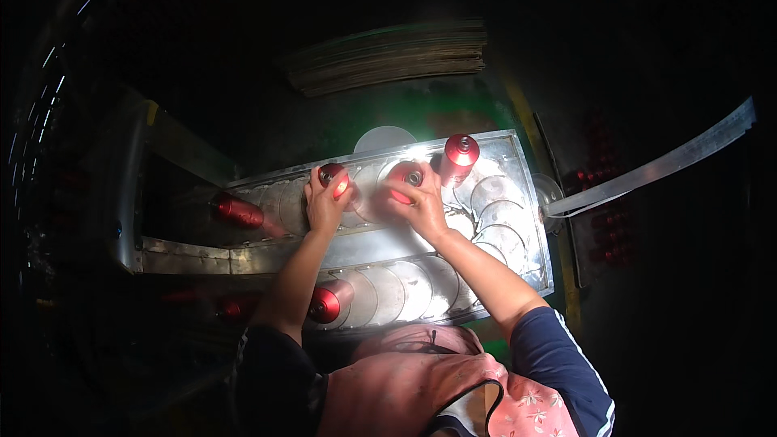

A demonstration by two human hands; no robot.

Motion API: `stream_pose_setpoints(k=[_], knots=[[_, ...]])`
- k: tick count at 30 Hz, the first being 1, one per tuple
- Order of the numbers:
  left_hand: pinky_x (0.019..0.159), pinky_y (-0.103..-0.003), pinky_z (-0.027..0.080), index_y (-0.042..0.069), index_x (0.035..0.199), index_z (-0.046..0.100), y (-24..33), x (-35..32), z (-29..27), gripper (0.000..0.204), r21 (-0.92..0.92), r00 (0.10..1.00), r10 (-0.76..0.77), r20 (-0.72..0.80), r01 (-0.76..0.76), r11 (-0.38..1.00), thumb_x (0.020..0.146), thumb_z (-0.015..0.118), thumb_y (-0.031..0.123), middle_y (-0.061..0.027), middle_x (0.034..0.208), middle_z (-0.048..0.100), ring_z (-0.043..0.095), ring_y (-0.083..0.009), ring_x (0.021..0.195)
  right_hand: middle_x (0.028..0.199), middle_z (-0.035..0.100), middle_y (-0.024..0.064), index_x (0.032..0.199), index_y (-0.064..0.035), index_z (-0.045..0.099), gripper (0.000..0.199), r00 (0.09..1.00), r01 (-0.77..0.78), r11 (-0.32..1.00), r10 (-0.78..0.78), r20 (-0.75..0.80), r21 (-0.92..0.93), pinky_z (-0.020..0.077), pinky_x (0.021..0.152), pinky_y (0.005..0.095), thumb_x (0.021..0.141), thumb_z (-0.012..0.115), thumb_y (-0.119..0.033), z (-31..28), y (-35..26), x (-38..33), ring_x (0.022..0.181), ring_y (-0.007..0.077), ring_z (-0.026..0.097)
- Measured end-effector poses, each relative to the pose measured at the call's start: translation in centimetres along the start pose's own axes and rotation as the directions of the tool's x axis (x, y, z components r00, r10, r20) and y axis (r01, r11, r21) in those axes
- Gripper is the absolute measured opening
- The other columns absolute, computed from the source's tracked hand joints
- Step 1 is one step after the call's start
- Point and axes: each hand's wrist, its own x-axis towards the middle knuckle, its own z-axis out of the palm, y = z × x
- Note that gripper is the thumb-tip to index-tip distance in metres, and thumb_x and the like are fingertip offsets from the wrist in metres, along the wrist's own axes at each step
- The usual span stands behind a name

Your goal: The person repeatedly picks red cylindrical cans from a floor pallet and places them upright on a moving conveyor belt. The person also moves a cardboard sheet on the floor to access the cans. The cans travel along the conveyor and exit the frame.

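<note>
My left hand (324, 207) is closed around the upper part of a shiny red metal canister (333, 177) with a small round neck on top. Another red canister (405, 171) is in the grasp of my right hand (424, 209), its fingers curled around the near side. Both canisters stand over the far lane of a conveyor (363, 216) made of overlapping metal plates. Just beyond my right hand, a third red canister (460, 155) stands by itself near the conveyor's corner. My fingers partly hide the two held canisters.
More red canisters stand on the belt: one on the far lane at left (238, 210), one on the near lane (325, 303). A metal divider (356, 249) separates the lanes. A long metal strip (655, 163) juts out at right. Stacked flat sheets (388, 57) lie beyond.
</note>
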Motion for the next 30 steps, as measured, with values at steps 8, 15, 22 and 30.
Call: stream_pose_setpoints(k=[8, 15, 22, 30], knots=[[0.105, -0.042, 0.041, 0.022, 0.121, 0.071, -3.3, -4.0, -4.9, 0.041, -0.137, 0.952, 0.061, -0.3, -0.107, 0.985, 0.08, 0.073, 0.012, -0.0185, 0.145, 0.048, 0.048, -0.0373, 0.125, 0.149, 0.033, 0.0296, 0.121, -0.0312, 0.07, 0.054, 0.988, 0.111, 0.983, -0.093, 0.123, -0.143, 0.0396, 0.108, 0.0472, 0.071, 0.078, -0.012, 9.6, -1.1, 2.1, 0.133, 0.0463, 0.036], [0.081, -0.025, 0.05, 0.003, 0.115, 0.068, 12.3, -18.1, -5.1, 0.024, -0.812, 0.998, -0.046, 0.032, 0.053, 0.581, 0.092, 0.062, 0.003, -0.0074, 0.109, 0.066, 0.063, -0.0121, 0.094, 0.115, 0.065, 0.0094, 0.114, -0.0059, 0.072, 0.028, 0.988, -0.124, 0.877, 0.065, 0.141, 0.465, 0.0526, 0.083, 0.0273, 0.089, 0.063, 0.003, -7.3, -2.1, -13.9, 0.1, 0.0172, 0.065], [0.086, -0.029, 0.051, 0.006, 0.112, 0.071, 32.1, -31.0, 8.4, 0.023, -0.796, 0.691, 0.502, 0.52, 0.178, 0.579, 0.093, 0.065, 0.016, -0.0083, 0.104, 0.071, 0.066, -0.0164, 0.093, 0.096, 0.061, 0.0045, 0.108, 0.0041, 0.068, 0.017, 0.666, -0.49, 0.658, 0.706, -0.241, 0.571, 0.051, 0.073, 0.0239, 0.095, 0.057, 0.001, -28.2, 5.4, -41.9, 0.08, 0.01, 0.059], [0.075, -0.025, 0.052, 0.003, 0.118, 0.069, 49.4, -39.5, 18.5, 0.028, -0.605, 0.145, 0.587, 0.796, 0.206, 0.769, 0.097, 0.063, 0.02, -0.0005, 0.102, 0.07, 0.062, -0.0084, 0.088, 0.092, 0.063, 0.001, 0.113, -0.0014, 0.069, 0.022, 0.285, -0.497, 0.52, 0.854, -0.435, 0.695, 0.0538, 0.073, 0.023, 0.097, 0.053, -0.003, -43.2, 9.4, -59.6, 0.082, 0.0084, 0.061]])
